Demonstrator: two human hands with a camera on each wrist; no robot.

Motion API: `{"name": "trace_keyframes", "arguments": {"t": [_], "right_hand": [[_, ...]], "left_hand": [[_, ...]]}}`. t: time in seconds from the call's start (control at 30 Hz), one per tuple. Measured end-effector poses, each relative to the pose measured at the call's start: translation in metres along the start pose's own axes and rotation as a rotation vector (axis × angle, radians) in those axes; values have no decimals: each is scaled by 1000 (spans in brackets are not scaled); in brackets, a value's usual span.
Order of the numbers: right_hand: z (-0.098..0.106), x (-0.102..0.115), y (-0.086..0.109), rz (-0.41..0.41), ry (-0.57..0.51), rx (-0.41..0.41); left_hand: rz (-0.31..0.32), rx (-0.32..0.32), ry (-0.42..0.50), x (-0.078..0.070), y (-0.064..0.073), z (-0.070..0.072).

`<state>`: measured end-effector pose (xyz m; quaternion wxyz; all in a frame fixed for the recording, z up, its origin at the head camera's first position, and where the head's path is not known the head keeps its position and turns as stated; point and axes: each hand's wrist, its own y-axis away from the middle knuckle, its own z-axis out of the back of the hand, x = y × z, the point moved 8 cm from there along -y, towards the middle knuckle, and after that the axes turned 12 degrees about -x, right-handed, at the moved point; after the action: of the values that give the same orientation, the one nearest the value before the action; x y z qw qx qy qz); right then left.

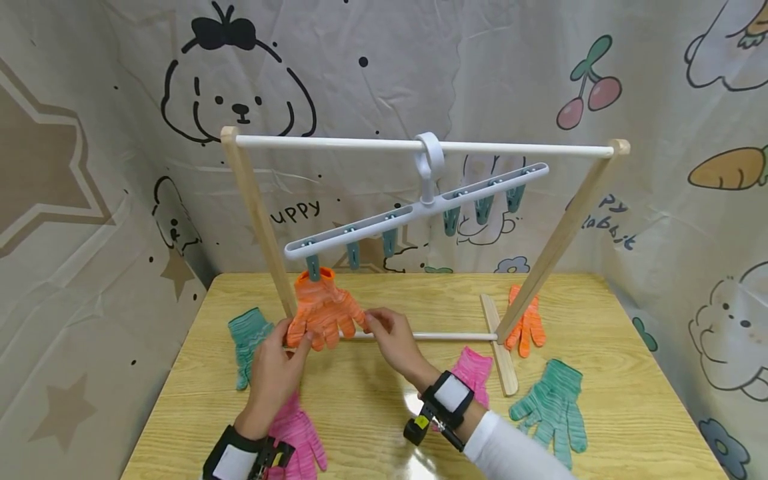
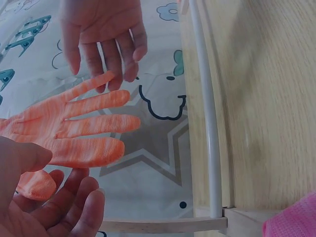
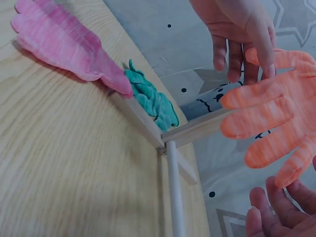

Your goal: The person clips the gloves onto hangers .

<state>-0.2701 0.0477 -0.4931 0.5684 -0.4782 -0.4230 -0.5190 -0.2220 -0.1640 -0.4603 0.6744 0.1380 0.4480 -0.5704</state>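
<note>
An orange knitted glove (image 1: pixel 327 308) hangs by its cuff from the leftmost teal clip (image 1: pixel 313 267) of a white clip hanger (image 1: pixel 360 230). My left hand (image 1: pixel 277 367) holds the glove's thumb side, with my thumb over the fabric and my fingers behind it, as the left wrist view (image 2: pixel 54 197) shows. At the opposite edge, my right hand (image 1: pixel 396 341) pinches the tip of the glove's little finger. The right wrist view shows that glove finger (image 3: pixel 296 165) between my thumb, mostly out of frame, and my fingers. The glove is spread flat between both hands.
The hanger hooks over a white rod (image 1: pixel 336 143) on a wooden frame (image 1: pixel 255 213); several other clips carry nothing. On the table (image 1: pixel 372 413) lie pink gloves (image 1: pixel 300 440), green gloves (image 1: pixel 555 407) and another orange glove (image 1: pixel 528 323) by the right post.
</note>
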Motion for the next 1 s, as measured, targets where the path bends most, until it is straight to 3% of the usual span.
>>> {"name": "trace_keyframes", "arguments": {"t": [0.27, 0.5, 0.83, 1.0], "right_hand": [[3, -11, 6, 0, -10, 8], [4, -28, 11, -60, 19, 50], [9, -37, 24, -92, -1, 24], [12, -41, 30, -81, -10, 18]], "left_hand": [[21, 21, 18, 3, 3, -1], [27, 27, 5, 8, 9, -2], [24, 20, 20, 12, 15, -3], [44, 52, 24, 16, 21, -6]]}}
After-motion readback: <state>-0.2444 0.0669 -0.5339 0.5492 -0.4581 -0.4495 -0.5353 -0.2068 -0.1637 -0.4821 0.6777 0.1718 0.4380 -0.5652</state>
